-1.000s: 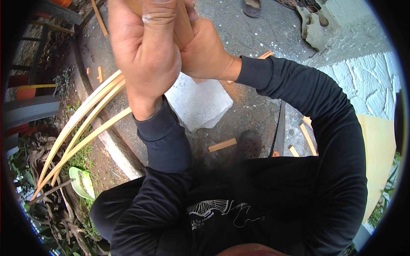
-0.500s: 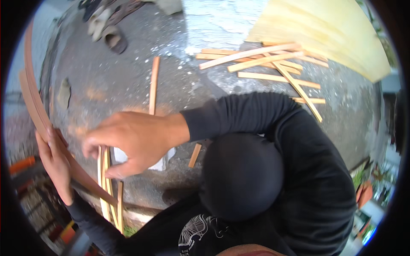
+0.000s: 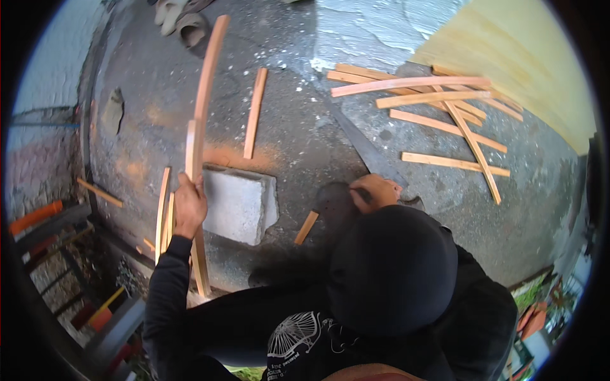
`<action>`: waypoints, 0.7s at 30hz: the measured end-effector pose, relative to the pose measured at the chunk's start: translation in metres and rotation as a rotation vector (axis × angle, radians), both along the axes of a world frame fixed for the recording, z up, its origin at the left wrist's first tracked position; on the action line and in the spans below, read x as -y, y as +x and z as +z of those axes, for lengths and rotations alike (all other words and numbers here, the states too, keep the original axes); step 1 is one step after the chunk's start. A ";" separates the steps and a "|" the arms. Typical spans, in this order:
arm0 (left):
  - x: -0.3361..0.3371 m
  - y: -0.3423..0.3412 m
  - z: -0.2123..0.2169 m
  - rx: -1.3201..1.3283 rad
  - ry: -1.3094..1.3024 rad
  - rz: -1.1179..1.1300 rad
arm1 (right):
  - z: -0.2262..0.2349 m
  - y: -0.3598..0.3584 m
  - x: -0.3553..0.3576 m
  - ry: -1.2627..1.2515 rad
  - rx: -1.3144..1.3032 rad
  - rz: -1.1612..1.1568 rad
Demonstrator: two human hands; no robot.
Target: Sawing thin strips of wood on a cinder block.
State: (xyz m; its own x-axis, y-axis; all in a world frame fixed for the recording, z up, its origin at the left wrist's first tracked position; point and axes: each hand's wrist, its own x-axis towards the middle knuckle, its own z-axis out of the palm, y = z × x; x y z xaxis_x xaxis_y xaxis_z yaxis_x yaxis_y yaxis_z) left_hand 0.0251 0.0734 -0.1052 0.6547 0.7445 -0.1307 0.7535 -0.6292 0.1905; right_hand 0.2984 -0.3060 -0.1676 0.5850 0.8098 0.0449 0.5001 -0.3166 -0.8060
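My left hand (image 3: 189, 206) is closed around wooden strips (image 3: 208, 82), a long one with a shorter one lying alongside. They point away from me, beside a pale concrete block (image 3: 235, 204) on the floor. Over to the right, my right hand (image 3: 376, 192) has its fingers curled at the near end of a handsaw (image 3: 359, 141), whose grey blade lies along the floor. The saw's handle is mostly hidden by the hand and my dark headwear. A short wood offcut (image 3: 306, 227) lies between the block and my right hand.
Several cut strips (image 3: 445, 124) lie crossed on the concrete at the right. One strip (image 3: 255, 114) lies beyond the block, and thin strips (image 3: 162, 213) stand left of my left hand. Shoes (image 3: 190, 30) are at the far left; a yellowish sheet (image 3: 508, 70) is far right.
My left hand has brought the wooden strips rightward from the left edge to beside the block. My right hand has left the thin strips at the left and moved right to the handsaw.
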 end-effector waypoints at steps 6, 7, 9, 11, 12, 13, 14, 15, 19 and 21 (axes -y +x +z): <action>0.001 0.017 -0.022 0.118 -0.063 0.051 | -0.030 0.035 0.003 0.014 0.288 -0.154; 0.000 0.017 -0.028 0.118 -0.064 0.072 | -0.034 0.035 0.004 -0.027 0.305 -0.149; 0.001 0.012 -0.042 0.149 -0.072 0.136 | -0.047 0.035 0.007 -0.093 0.337 -0.096; 0.004 0.008 -0.051 0.154 0.010 0.174 | -0.053 0.032 0.011 -0.068 0.365 -0.004; 0.006 0.018 -0.052 0.093 -0.015 0.224 | -0.056 0.034 0.011 -0.049 0.409 0.042; 0.010 0.033 -0.052 0.082 0.009 0.245 | -0.056 0.032 0.010 -0.012 0.425 0.065; 0.015 0.040 -0.054 0.119 0.040 0.240 | -0.054 0.031 -0.002 0.006 0.415 0.136; 0.015 0.037 -0.057 0.094 0.126 0.181 | -0.050 0.027 -0.016 0.078 0.344 0.136; 0.012 0.038 -0.053 0.129 0.108 0.229 | -0.040 0.028 -0.098 0.083 -0.219 0.199; 0.005 0.042 -0.037 0.258 0.086 0.213 | -0.022 0.024 -0.149 0.079 -0.505 0.275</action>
State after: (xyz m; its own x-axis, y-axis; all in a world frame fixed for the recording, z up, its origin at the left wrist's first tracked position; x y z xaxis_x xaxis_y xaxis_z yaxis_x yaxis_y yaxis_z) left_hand 0.0676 0.0680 -0.1420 0.4870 0.8689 0.0885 0.8033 -0.4854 0.3451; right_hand 0.3223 -0.1569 -0.1893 0.3183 0.9406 -0.1185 0.1028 -0.1585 -0.9820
